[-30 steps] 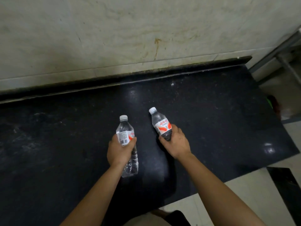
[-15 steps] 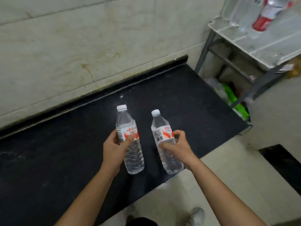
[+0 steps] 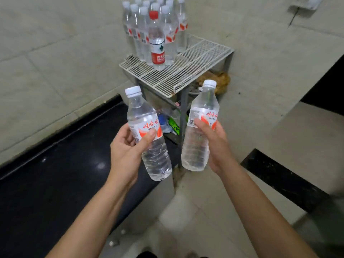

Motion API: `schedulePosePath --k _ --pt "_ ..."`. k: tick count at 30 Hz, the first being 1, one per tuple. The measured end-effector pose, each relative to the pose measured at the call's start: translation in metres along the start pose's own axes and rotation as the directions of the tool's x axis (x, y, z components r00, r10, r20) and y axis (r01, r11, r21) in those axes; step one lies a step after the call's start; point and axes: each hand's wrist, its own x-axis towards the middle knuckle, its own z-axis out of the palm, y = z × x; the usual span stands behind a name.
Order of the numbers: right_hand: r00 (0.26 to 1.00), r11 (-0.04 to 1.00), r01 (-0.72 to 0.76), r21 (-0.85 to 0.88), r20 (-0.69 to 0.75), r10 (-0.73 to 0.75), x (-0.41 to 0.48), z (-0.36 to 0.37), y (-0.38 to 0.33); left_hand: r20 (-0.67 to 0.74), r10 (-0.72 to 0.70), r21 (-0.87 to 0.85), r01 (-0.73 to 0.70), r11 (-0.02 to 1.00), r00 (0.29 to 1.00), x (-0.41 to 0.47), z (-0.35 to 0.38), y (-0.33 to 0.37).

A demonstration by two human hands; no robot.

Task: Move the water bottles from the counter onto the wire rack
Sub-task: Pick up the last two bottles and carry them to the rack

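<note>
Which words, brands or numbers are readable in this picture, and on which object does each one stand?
"娃哈哈": label of the left bottle, gripped by the left hand.
"娃哈哈": label of the right bottle, gripped by the right hand.
Small print and barcode digits on both: too small to read.
Red-capped bottle on the wire rack: white characters, blurred.
White-capped bottles behind it: labels unreadable.

Two clear bottles (image 3: 149,138) with white caps and red-white labels are seen; the desk (image 3: 55,174) is black, the wire rack (image 3: 186,67) white.

Rear rack bottles (image 3: 181,13) cut by top edge; under-rack clutter (image 3: 172,123) indistinct.
</note>
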Motion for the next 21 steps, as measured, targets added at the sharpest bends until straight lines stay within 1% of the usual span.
schedulePosePath --k 1,4,8,10,13,15,21 --pt "1.0 0.999 0.005 0.034 -0.003 -0.005 0.009 -0.006 -0.012 0.018 0.023 0.009 -0.023 1.0 1.0 0.009 0.012 0.005" --pt "0.998 0.998 0.06 0.022 -0.036 -0.059 0.04 -0.016 -0.036 0.034 0.105 0.017 -0.105 0.994 0.994 0.039 0.039 0.015" --pt "0.991 0.99 0.132 0.055 -0.015 -0.131 0.092 -0.024 -0.058 0.046 0.187 -0.028 -0.186 0.982 0.981 0.097 0.07 0.014" --pt "0.985 0.984 0.175 0.041 0.001 -0.175 0.122 -0.027 -0.07 0.046 0.201 -0.084 -0.197 0.977 0.979 0.133 0.084 0.007" --pt "0.978 0.977 0.21 -0.033 0.003 -0.21 0.175 -0.024 -0.09 0.016 0.199 -0.149 -0.194 0.97 0.98 0.189 0.112 0.001" --pt "0.97 0.968 0.241 -0.071 0.0 -0.242 0.21 -0.019 -0.104 0.016 0.202 -0.131 -0.199 0.971 0.979 0.225 0.129 0.0" --pt "0.947 0.941 0.321 -0.112 0.035 -0.319 0.294 -0.017 -0.132 0.114 0.201 -0.074 -0.193 0.978 0.973 0.31 0.165 0.002"
